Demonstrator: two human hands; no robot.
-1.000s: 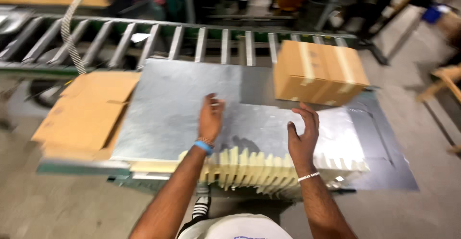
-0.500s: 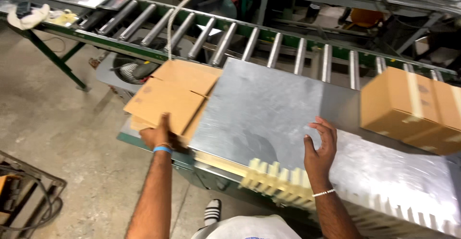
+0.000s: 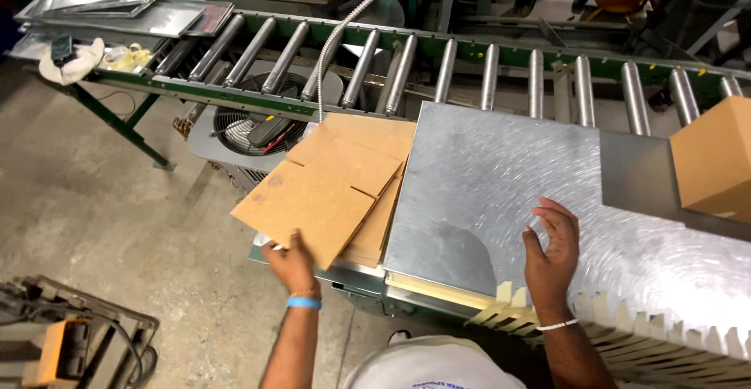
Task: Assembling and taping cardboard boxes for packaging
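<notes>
My left hand (image 3: pixel 291 262) grips the near edge of a flattened cardboard box (image 3: pixel 325 193) and holds it lifted off a stack of more flat cardboard (image 3: pixel 383 217). To its right lies a large shiny metal sheet (image 3: pixel 501 178), on which my right hand (image 3: pixel 551 244) rests flat with fingers spread. Under the sheet's near edge, cream pleated filter material (image 3: pixel 626 334) sticks out. A closed cardboard box (image 3: pixel 716 162) stands on the sheet at the far right.
A roller conveyor (image 3: pixel 438 68) runs across the back, with a flexible metal conduit (image 3: pixel 344 29) hanging over it. Metal trays (image 3: pixel 117 2) lie at the back left. A fan unit (image 3: pixel 250 127) sits under the conveyor. A cart frame (image 3: pixel 70 342) stands on the concrete floor at the left.
My left hand left the metal sheet, reached left to the cardboard stack and lifted the top flat box. The view swung left; my right hand stayed on the sheet.
</notes>
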